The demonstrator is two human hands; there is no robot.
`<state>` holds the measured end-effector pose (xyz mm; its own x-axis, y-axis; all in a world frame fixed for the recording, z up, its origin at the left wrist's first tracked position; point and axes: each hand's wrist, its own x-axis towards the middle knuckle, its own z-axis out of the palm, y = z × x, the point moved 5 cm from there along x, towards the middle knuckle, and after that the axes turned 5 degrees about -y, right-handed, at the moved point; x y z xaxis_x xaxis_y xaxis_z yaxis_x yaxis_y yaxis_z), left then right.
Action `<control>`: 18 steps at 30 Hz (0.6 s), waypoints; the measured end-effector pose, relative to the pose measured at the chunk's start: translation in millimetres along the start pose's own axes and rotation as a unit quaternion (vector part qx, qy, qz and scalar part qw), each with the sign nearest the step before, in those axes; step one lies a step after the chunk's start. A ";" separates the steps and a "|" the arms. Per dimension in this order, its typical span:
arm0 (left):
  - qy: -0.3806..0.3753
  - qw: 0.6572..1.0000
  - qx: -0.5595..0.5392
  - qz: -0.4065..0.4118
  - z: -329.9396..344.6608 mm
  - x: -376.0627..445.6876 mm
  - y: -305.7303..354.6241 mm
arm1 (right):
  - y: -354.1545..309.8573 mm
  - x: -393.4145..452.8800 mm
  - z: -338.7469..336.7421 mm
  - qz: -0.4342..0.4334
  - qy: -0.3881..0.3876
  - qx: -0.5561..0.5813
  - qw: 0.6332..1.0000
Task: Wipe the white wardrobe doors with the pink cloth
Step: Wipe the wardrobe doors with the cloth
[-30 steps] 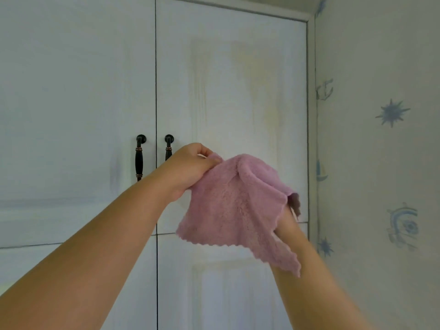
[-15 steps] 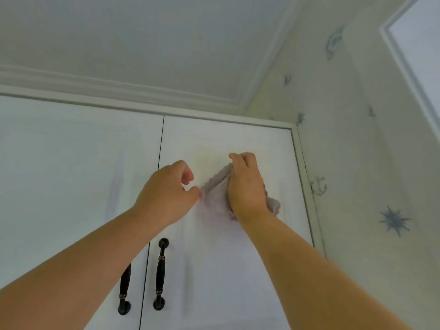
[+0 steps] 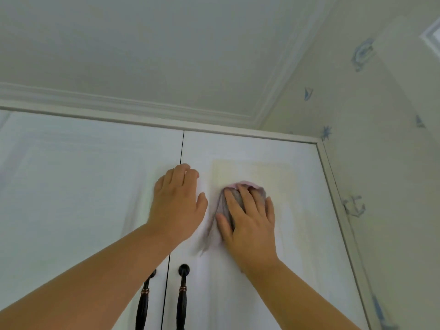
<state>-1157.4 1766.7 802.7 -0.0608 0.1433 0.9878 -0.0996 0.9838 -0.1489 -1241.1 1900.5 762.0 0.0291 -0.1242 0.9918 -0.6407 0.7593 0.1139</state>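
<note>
Since half a second ago: left hand (image 3: 177, 206) released cloth, lies flat, holding nothing, on right door (image 3: 302, 234). Right hand (image 3: 250, 222), fingers spread, presses bunched pink cloth (image 3: 238, 198) at yellowed patch's 7 o'clock. Advice: firm overlapping strokes toward 6 o'clock; keep cloth flat

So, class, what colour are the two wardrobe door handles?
Dark, near black, with coppery bands: the door handles, seen in the head view.

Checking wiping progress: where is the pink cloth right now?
The pink cloth is pressed under the right hand on the right door's upper part, beside the left hand.
</note>
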 end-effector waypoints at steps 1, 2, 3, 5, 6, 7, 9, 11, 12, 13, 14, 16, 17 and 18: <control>0.000 1.000 0.002 -0.008 5.0 -1.8 1.6 | -0.2 3.3 5.9 -0.002 -0.007 -0.001 1.000; 0.002 1.000 0.003 -0.016 10.4 -3.7 2.8 | 0.4 10.6 11.2 -0.007 -0.014 -0.003 1.000; 0.007 1.000 0.008 -0.022 15.5 -5.9 3.8 | -1.9 21.4 13.6 -0.008 -0.031 -0.008 0.999; 0.017 0.999 0.018 -0.026 24.4 -7.6 4.5 | -11.2 49.7 14.6 -0.015 -0.049 -0.017 0.999; 0.024 0.999 0.020 -0.026 24.6 -8.2 4.0 | -19.4 62.6 13.0 -0.025 -0.060 -0.014 0.998; 0.033 0.999 0.019 -0.025 27.9 -8.7 2.8 | -25.1 72.5 15.1 -0.034 -0.069 -0.017 0.997; 0.034 0.999 0.018 -0.026 29.4 -8.1 -0.8 | -33.3 80.9 16.0 -0.057 -0.062 -0.017 0.996; 0.023 0.999 0.033 -0.021 31.6 -8.2 -2.0 | -30.7 81.5 15.4 -0.074 -0.055 -0.009 0.996; 0.013 0.999 0.040 -0.018 33.1 -8.9 -0.8 | -24.7 79.9 15.3 -0.074 -0.061 -0.006 0.995; 0.006 0.999 0.045 -0.020 33.0 -9.0 -0.6 | -18.0 79.7 13.8 -0.065 -0.068 -0.009 0.995; 0.005 0.999 0.047 -0.023 32.6 -9.7 -0.5 | -7.7 79.7 12.0 -0.043 -0.071 -0.013 0.996; 0.015 0.998 0.049 -0.027 31.1 -9.6 1.2 | 22.6 78.9 2.7 0.044 -0.055 -0.016 0.997; 0.016 0.998 0.051 -0.028 31.8 -11.2 1.5 | 37.7 75.9 -1.9 0.092 -0.049 -0.014 0.994; 0.019 0.998 0.052 -0.028 32.8 -10.7 3.9 | 51.2 74.1 -7.2 0.128 -0.039 -0.013 0.991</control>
<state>-1189.7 1765.5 790.0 -0.0146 0.0949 0.9954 -0.2040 0.9743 -0.0959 -1266.2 1934.8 841.7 -0.1920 0.0270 0.9810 -0.5989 0.7887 -0.1389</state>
